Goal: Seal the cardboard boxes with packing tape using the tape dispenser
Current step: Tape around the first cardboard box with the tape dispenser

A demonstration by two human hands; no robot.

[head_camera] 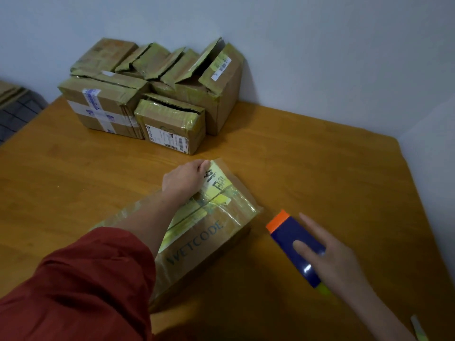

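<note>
I see left hand resting atop the box, finger curl indeterminate; right hand, outstretched, touches tape dispenser.

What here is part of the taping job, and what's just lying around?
Job: WETCODE box, left hand on it; tape dispenser, right hand on it; stacked boxes by the wall.
Lying about: checked fabric at the left edge; pale strip at the bottom right.

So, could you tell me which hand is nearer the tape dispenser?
Right. The right hand rests on the tape dispenser; the left hand holds the far end of the box, apart from it.
</note>
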